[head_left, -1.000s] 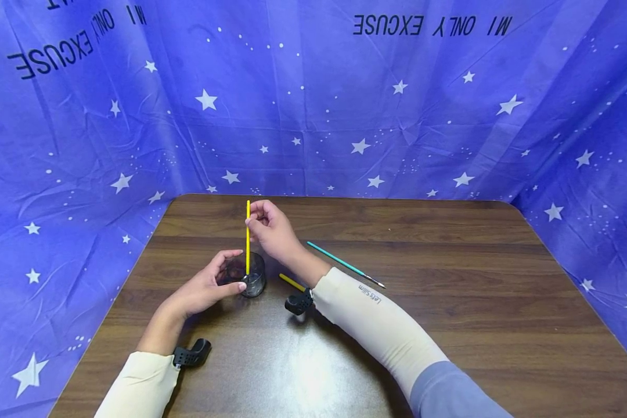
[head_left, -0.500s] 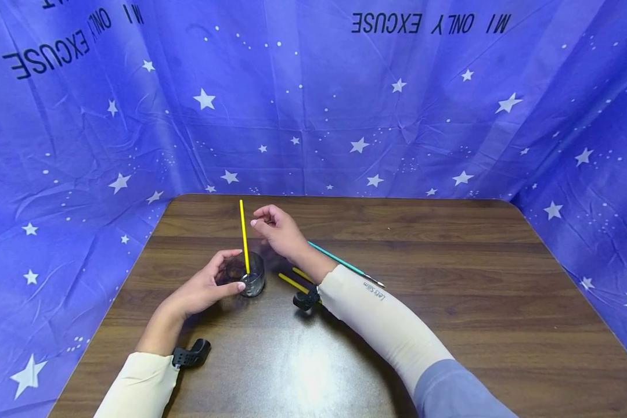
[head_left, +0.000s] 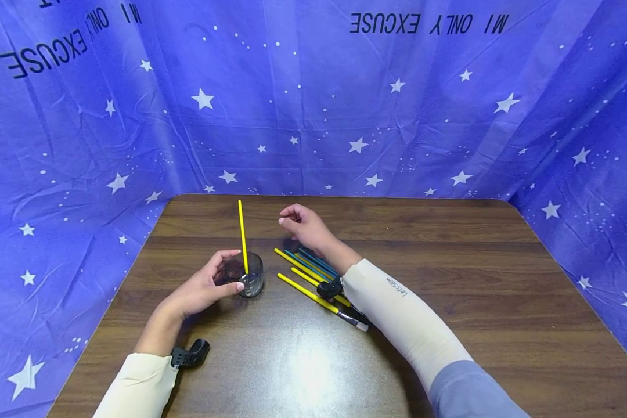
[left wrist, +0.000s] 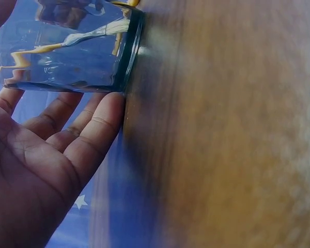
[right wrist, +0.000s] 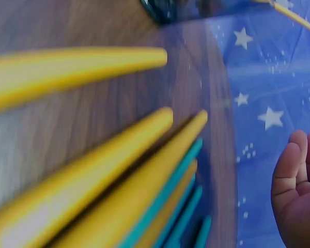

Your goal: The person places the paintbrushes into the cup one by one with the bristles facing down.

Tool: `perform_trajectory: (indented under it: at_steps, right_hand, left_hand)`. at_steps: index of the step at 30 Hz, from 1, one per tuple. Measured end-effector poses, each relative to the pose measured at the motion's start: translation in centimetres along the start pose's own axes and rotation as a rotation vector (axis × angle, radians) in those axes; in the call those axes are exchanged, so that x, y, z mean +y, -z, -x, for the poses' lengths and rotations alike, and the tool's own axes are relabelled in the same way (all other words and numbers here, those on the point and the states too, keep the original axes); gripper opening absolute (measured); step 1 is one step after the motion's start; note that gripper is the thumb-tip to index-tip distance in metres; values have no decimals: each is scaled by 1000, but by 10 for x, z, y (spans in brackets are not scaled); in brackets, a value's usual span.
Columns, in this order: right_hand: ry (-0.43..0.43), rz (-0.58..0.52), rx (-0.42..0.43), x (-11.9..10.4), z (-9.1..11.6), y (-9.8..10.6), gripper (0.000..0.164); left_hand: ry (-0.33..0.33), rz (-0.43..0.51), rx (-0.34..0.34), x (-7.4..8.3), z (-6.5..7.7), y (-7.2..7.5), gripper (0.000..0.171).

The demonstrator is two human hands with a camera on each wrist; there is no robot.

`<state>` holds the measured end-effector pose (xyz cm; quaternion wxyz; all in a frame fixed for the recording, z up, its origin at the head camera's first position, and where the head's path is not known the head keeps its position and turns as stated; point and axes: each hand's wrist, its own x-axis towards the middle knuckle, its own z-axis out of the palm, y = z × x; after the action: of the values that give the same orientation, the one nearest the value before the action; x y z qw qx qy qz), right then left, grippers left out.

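The paintbrush (head_left: 242, 237) has a slim, plain yellow handle, with a silvery collar and pale bristles visible in the left wrist view. It stands inside a clear glass (head_left: 258, 271), bristles down and handle end rising well above the rim, its long axis steep, leaning slightly left in the head view. The left hand (head_left: 204, 287) curls round the glass; the right hand (head_left: 310, 229), fingers loosely bent, is apart from it, near yellow and teal brushes (head_left: 308, 293) lying on the bench (head_left: 475, 302).

glass (head_left: 256, 268): upright | yellow brush (head_left: 242, 235): inside, tilted | loose brushes (head_left: 305, 277): lying near
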<state>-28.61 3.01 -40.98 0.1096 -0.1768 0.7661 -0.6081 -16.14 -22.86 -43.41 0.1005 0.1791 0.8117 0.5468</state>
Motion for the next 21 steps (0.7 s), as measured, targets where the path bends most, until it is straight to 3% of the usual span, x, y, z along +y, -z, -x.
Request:
perform_trajectory:
  at_steps: [9,21]
  right_hand:
    - [-53,86,-36,13,7,34,33]
    - [-67,207,-70,23,17,52,14]
  left_hand:
    - [-1,11,-7,0,-2,0,69]
    - [-3,4,-4,-2,-1,-3,69]
